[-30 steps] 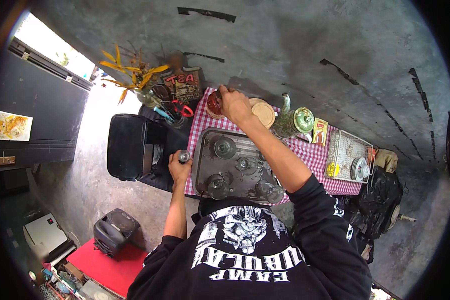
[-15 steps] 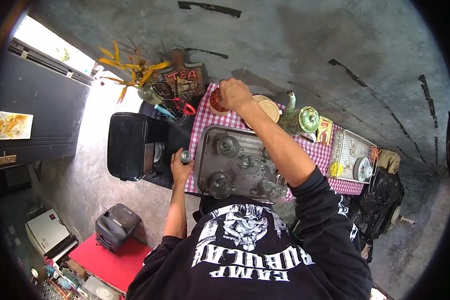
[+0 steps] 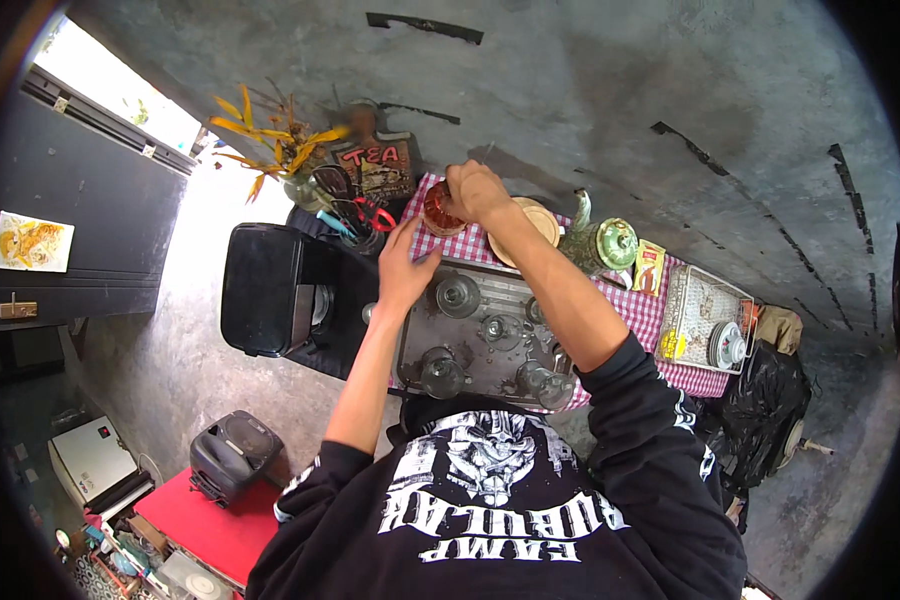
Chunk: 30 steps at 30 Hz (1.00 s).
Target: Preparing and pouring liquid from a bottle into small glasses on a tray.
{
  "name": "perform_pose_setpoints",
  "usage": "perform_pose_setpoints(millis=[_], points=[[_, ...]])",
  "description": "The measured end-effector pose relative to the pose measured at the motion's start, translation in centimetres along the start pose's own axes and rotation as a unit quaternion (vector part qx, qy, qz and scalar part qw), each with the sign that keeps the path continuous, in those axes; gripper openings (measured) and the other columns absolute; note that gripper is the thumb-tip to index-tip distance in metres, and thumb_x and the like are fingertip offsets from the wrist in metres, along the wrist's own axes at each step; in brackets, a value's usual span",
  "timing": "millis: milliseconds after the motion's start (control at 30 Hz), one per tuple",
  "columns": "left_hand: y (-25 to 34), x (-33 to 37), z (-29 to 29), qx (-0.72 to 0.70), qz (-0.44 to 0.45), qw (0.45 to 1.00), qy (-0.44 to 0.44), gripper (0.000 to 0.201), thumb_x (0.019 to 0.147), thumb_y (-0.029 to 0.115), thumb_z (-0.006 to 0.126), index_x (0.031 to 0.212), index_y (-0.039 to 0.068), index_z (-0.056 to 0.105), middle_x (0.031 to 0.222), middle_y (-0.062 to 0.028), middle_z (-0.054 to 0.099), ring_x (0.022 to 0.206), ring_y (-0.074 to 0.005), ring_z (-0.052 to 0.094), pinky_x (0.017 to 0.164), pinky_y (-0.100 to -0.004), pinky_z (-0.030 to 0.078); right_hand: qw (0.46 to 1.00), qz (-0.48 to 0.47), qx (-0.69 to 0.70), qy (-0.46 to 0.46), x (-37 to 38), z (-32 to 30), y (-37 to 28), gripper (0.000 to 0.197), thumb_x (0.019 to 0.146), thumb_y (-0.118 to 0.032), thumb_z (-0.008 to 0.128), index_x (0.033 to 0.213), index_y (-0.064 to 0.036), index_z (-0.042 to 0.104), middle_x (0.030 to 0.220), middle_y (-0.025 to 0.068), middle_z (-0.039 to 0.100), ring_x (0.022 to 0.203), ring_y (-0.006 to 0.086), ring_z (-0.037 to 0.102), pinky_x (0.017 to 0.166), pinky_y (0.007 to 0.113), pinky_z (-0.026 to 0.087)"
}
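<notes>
My right hand (image 3: pixel 477 192) is closed over the right side of a round, reddish-brown container (image 3: pixel 434 213) at the back of the cloth. A thin light line sticks up by its knuckles, but what the fingers grip is hidden. Just in front of that container, my left hand (image 3: pixel 406 268) reaches out with fingers extended and nothing visible in them. Beside the left wrist a small glass (image 3: pixel 369 312) is partly covered. Below both arms lies a dark metal tray (image 3: pixel 407 345) with several clear glass mugs (image 3: pixel 457 297) on it; my right forearm crosses over its far corner.
Right of my right hand stand a round tan disc (image 3: pixel 541 222), a green teapot (image 3: pixel 616 243), a yellow packet (image 3: pixel 650 268) and a wire basket (image 3: pixel 678 300) with stacked saucers. At left are a black appliance (image 3: pixel 255 290), red-handled scissors (image 3: pixel 375 216) among utensils, and a tea sign (image 3: pixel 375 170).
My left hand has let go of the small glass and moved up and right toward the reddish-brown container. My right hand stays at that container.
</notes>
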<state>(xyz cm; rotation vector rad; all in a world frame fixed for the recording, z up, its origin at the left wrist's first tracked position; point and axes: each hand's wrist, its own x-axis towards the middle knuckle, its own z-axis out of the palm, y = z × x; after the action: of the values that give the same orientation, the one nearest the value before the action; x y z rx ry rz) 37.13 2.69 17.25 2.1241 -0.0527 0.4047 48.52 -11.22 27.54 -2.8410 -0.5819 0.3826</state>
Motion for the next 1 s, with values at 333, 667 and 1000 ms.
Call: perform_pose_setpoints(millis=[333, 667, 1000], points=[[-0.7, 5.7, 4.3, -0.04, -0.149, 0.98, -0.123, 0.053, 0.079, 0.012, 0.073, 0.129, 0.008, 0.056, 0.113, -0.0166, 0.067, 0.107, -0.0279, 0.065, 0.09, -0.0365, 0.051, 0.993, -0.051, 0.088, 0.058, 0.3, 2.1, 1.4, 0.035, 0.073, -0.018, 0.07, 0.1, 0.0, 0.058, 0.084, 0.0299, 0.065, 0.085, 0.0458, 0.064, 0.076, 0.051, 0.053], [-1.3, 5.9, 4.4, 0.008, -0.165, 0.979, -0.124, 0.048, 0.07, 0.022, 0.082, 0.113, 0.01, 0.064, 0.102, -0.0148, 0.071, 0.097, -0.0292, 0.069, 0.083, -0.0363, 0.054, 0.997, -0.065, -0.011, 0.032, 0.1, 1.0, 0.9, 0.042, 0.082, -0.038, 0.062, 0.104, -0.0015, 0.059, 0.08, 0.0248, 0.067, 0.079, 0.0429, 0.066, 0.071, 0.05, 0.054], [-1.3, 6.0, 4.8, 0.018, -0.157, 0.982, -0.099, 0.05, 0.072, 0.015, 0.079, 0.12, 0.012, 0.062, 0.104, -0.0179, 0.069, 0.102, -0.0331, 0.066, 0.085, -0.0387, 0.053, 0.993, -0.029, -0.114, 0.032, 1.6, 2.4, 0.0, 0.029, 0.092, -0.034, 0.05, 0.099, -0.0087, 0.062, 0.09, 0.0128, 0.072, 0.081, 0.0308, 0.07, 0.067, 0.042, 0.055]])
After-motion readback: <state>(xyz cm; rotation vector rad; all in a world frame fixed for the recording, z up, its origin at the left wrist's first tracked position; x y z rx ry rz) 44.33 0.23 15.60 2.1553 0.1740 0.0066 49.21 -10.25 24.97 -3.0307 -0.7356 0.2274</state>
